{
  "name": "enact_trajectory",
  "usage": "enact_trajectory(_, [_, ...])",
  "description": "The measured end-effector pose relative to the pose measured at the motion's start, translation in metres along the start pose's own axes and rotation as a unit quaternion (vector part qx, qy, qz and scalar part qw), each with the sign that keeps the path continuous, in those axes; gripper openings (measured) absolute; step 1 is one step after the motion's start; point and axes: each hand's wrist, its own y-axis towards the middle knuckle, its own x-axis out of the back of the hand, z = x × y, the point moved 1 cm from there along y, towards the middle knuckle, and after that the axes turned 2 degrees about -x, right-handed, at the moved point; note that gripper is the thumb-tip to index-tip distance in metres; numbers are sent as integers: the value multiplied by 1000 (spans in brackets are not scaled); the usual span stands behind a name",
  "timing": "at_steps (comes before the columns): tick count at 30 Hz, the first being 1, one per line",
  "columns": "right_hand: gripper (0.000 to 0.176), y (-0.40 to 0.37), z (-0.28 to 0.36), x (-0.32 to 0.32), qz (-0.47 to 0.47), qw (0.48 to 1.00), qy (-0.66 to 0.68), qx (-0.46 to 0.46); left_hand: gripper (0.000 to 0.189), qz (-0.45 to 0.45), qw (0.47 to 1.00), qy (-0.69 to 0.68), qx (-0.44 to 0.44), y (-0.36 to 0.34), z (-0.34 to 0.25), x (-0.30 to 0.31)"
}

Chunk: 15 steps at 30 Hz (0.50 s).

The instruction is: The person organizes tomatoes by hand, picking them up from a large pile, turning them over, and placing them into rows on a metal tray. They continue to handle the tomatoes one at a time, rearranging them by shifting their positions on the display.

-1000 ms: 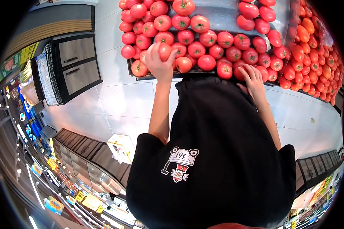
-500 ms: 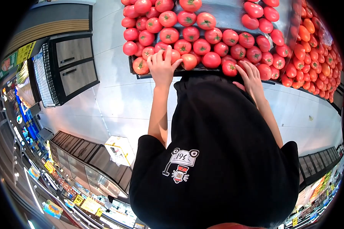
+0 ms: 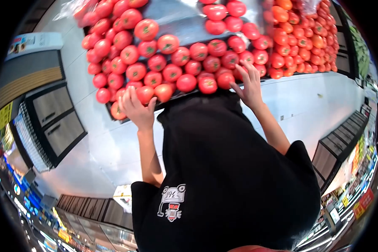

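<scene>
Red tomatoes [image 3: 172, 72] lie heaped along the front of a dark-edged display. My left hand [image 3: 137, 112] rests at the front left corner, fingers spread over the front tomatoes. Just right of its thumb is an orange-red tomato [image 3: 163, 93], and below its fingers a paler tomato [image 3: 118, 111] sits at the corner. My right hand [image 3: 252, 90] reaches over the front row further right, its fingers apart and grasping nothing. Its thumb is close to a front-row tomato [image 3: 225, 80]; another tomato [image 3: 208, 85] lies left of that one.
Smaller orange-red tomatoes [image 3: 300, 44] fill a section on the right, beyond a clear divider. My black T-shirt [image 3: 231, 168] presses near the display's front edge. A dark cabinet [image 3: 56, 122] stands left, and a white box [image 3: 123, 196] sits on the pale floor [image 3: 105, 155] behind.
The view has turned, so the display sits further left. My right hand has shifted right along the front row and its fingers have spread. My left hand stays by the same corner tomatoes.
</scene>
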Motion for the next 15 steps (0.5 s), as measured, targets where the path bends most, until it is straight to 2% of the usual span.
enact_trajectory(3, [72, 34, -24, 9, -79, 994, 10, -69, 83, 10, 998, -52, -38, 44, -32, -13])
enact_trajectory(6, [76, 76, -47, 10, -138, 988, -23, -66, 73, 35, 989, -128, -65, 105, -84, -34])
enact_trajectory(9, [78, 109, -66, 11, -88, 990, -84, -73, 72, 56, 977, -150, -143, 164, -136, -65])
enact_trajectory(12, [79, 129, -92, 5, -36, 992, -107, -50, 71, 61, 962, -96, -250, 212, -173, -101])
enact_trajectory(15, [76, 138, -104, 0, 8, 991, -112, -66, 66, 90, 917, 25, -389, 250, -192, -125])
